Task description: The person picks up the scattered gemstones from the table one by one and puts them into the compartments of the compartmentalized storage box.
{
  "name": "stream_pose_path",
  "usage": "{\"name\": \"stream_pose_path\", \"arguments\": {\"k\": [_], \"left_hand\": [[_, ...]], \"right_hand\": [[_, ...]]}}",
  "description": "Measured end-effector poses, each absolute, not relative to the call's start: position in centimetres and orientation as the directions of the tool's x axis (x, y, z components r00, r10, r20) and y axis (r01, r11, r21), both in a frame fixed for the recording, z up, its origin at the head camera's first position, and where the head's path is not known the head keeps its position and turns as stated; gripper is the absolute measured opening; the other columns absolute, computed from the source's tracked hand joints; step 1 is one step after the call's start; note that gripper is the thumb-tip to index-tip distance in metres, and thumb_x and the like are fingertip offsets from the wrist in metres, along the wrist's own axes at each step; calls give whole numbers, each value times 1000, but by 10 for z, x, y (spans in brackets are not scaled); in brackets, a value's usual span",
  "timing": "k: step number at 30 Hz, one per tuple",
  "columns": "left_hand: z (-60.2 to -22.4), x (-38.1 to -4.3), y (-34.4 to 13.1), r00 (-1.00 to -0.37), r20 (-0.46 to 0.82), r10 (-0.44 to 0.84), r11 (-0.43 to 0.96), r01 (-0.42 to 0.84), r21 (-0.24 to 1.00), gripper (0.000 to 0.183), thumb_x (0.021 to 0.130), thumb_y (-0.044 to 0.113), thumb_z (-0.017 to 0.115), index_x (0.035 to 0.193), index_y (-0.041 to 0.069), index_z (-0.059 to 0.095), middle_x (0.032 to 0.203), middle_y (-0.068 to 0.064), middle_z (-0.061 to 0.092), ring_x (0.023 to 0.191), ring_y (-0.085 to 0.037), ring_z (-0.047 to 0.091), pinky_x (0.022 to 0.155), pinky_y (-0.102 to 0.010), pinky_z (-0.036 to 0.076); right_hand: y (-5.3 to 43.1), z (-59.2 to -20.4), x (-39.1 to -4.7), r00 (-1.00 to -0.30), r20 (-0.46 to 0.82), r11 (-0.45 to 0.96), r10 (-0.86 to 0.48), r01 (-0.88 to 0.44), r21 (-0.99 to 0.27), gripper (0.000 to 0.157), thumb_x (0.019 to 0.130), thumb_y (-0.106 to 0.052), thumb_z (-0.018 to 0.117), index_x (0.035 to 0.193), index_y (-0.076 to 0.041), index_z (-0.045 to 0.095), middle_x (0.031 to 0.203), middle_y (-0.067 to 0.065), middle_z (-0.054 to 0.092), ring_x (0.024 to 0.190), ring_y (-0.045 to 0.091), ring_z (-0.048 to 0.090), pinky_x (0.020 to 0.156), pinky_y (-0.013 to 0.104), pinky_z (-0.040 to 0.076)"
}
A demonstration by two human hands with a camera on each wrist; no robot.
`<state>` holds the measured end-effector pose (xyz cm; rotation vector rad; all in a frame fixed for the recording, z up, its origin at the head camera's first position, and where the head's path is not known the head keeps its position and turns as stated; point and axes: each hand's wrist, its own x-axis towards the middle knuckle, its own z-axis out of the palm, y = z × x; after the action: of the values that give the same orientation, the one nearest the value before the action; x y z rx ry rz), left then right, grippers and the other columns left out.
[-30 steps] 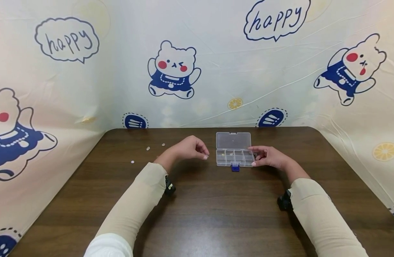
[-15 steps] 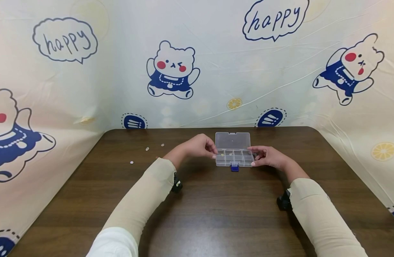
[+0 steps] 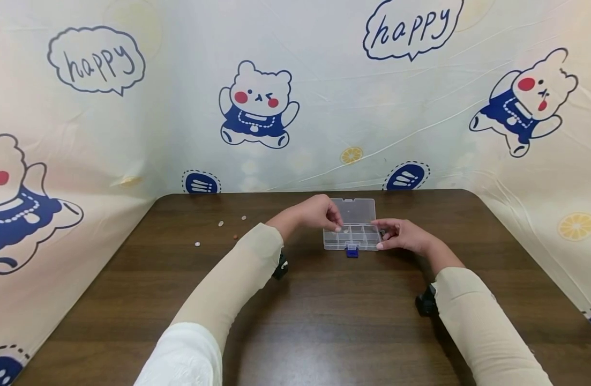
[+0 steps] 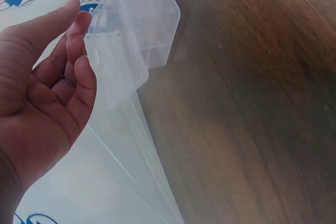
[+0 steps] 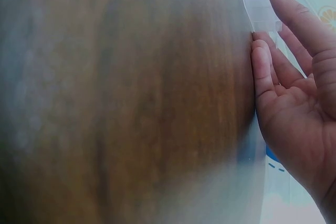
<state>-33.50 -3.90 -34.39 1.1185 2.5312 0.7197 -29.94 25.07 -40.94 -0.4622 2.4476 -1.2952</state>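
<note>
A clear plastic compartment box stands on the brown table with its lid raised at the back and a blue latch in front. My left hand hovers over its left back part, thumb and forefinger tips together. Whether something small sits between them is too small to tell, also in the left wrist view, where the hand is beside the lid. My right hand holds the box's right end, thumb at the front corner and forefinger at the back. A small pale piece shows in a back compartment.
Left of my left forearm lie small pale pieces and one brown piece, their kind too small to tell. The wooden table ends at a printed cloth backdrop. Each wrist wears a black camera.
My left hand has moved right, from beside the box to over its left back compartments. The brown piece is uncovered as the arm shifts. My right hand stays on the box.
</note>
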Motion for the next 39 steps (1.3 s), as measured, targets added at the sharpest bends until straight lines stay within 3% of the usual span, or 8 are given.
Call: {"name": "stream_pose_path", "arguments": {"k": [7,21,39], "left_hand": [[-344,-340,-23,-659,-58,750,586,619,523,6,86,14,77,90,9,77,77,3,69,69,-9,56,65,-22,48],[-361,-348,-2,-752,-58,656,630,504,591,13,88,14,74,99,9,78,84,4,72,77,-9,62,72,-21,50],[-370,-347,1,-782,-47,621,665,494,560,14,86,12,76,100,10,78,87,3,71,79,-9,60,71,-21,49]], "right_hand": [[251,-410,-300,-889,-131,528,-439,-137,-838,70,82,-19,80,143,-6,48,135,21,50,106,31,51,88,30,46],[253,-410,-298,-887,-131,532,-442,-141,-835,71,82,-22,80,143,-6,47,135,20,50,105,30,51,88,31,47],[252,-409,-299,-887,-136,530,-442,-135,-837,71,82,-22,80,143,-7,47,133,19,51,103,30,50,86,30,47]]}}
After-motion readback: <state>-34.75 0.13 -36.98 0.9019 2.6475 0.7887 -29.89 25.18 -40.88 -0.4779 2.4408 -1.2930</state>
